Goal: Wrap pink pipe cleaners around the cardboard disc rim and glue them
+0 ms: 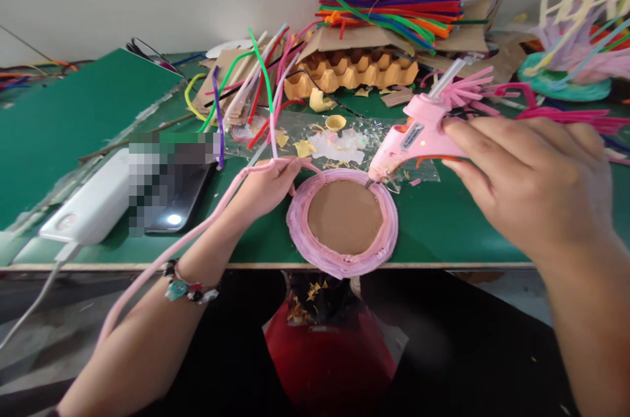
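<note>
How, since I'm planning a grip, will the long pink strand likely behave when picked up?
Likely flexible: the strand bends on both sides of the left hand. Probably light for its length, as it is thin. Perhaps not slippery, since its surface looks matte.

My right hand (534, 174) hides part of the glue gun (423, 125), its label (412, 136) is too small for me to read, blocky blur covers some of the phone (184, 207), and the picture's right edge cuts off the pale lettering (581, 6).
</note>
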A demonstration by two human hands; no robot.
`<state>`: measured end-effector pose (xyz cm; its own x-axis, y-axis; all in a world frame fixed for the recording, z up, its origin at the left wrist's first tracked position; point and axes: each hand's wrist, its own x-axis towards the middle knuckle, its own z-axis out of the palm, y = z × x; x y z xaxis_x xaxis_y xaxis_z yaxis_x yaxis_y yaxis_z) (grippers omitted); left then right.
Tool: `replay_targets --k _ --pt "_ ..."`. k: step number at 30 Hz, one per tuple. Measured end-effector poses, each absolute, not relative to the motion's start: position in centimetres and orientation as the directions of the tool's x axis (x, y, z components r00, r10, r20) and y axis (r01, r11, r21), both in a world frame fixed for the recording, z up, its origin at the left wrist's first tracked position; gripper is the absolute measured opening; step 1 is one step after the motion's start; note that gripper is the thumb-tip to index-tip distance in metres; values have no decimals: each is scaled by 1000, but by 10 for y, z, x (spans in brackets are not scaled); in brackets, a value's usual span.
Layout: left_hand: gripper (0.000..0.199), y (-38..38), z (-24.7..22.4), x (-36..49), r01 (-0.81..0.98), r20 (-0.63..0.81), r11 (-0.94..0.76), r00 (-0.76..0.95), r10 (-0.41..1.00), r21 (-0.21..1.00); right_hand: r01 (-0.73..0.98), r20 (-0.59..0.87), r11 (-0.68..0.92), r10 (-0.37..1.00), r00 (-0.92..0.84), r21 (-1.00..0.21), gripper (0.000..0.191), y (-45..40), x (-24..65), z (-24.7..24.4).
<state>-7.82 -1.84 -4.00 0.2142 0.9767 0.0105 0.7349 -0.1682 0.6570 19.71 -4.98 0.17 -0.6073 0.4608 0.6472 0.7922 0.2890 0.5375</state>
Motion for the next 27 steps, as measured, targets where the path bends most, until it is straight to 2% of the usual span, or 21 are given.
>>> replay_targets --k 6,11,27 --pt "44 -18 -41 -79 735 4 -163 213 977 659 766 616 260 471 -632 587 22 -52 198 6" --pt "45 -18 -41 -79 730 1 -166 221 975 663 765 583 304 508 -635 568 24 -52 200 10" --pt "44 -18 -41 -79 740 8 -160 204 979 653 749 569 365 491 -660 554 22 -56 206 14"
